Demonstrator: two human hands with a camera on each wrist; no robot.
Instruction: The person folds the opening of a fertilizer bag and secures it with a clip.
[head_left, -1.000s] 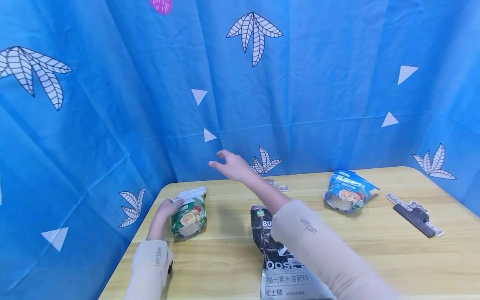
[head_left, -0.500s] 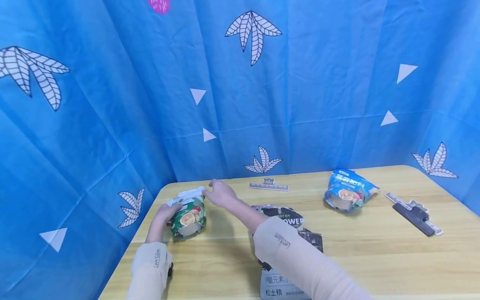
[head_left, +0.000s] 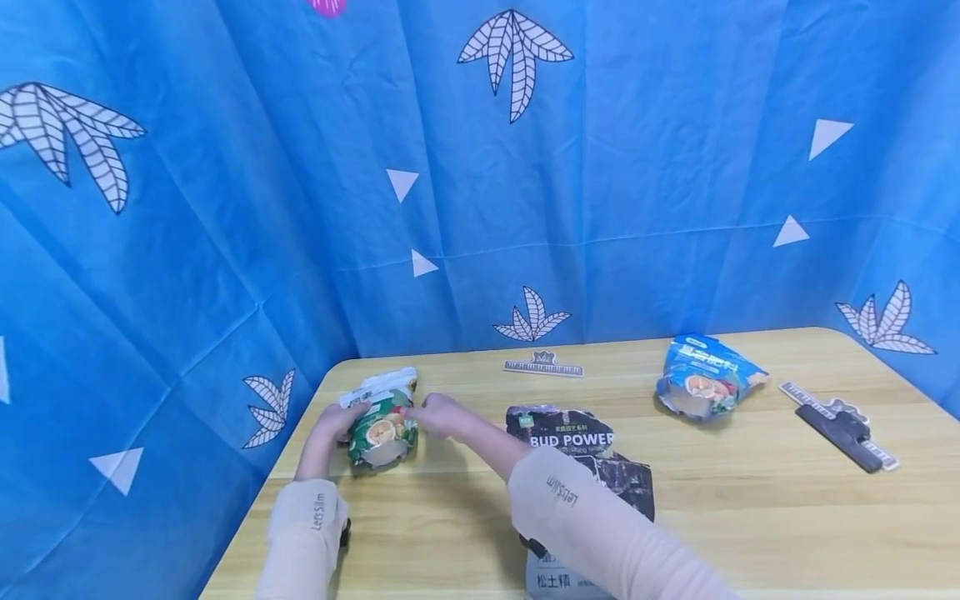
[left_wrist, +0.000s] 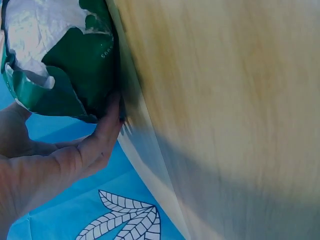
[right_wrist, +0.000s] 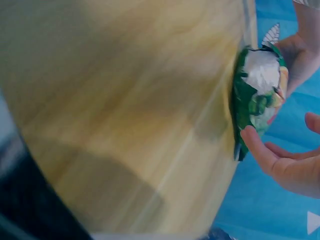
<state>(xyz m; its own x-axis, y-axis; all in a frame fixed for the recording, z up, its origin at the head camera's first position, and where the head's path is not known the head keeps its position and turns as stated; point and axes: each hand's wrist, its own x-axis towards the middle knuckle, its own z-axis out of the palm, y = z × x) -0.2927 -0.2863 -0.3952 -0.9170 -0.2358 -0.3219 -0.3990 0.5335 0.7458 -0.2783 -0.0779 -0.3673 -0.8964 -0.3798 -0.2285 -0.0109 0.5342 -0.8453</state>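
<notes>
A green and white bag (head_left: 382,433) with fruit pictures lies at the left of the table in the head view. My left hand (head_left: 335,423) grips its left side, thumb over the front and fingers around the edge. From the left wrist, the bag's crumpled silvery bottom (left_wrist: 45,35) shows above my left hand (left_wrist: 60,155); the thumb tip is hidden. At the bag's right edge is my right hand (head_left: 444,415), a finger reaching to the printed front. The right wrist view has my right hand (right_wrist: 295,167) with thumb raised and fingertips right at the bag's side.
A black and grey bag (head_left: 570,421) lies under my right forearm at the front. Toward the back right is a blue bag (head_left: 705,379), beside a black and white clip (head_left: 840,429). Another ruler-patterned clip (head_left: 543,365) lies near the back edge. A blue curtain (head_left: 637,167) hangs behind.
My right hand has come down from above the table's back to the green bag's top right corner, then slid lower along its right edge. The left hand has stayed on the bag.
</notes>
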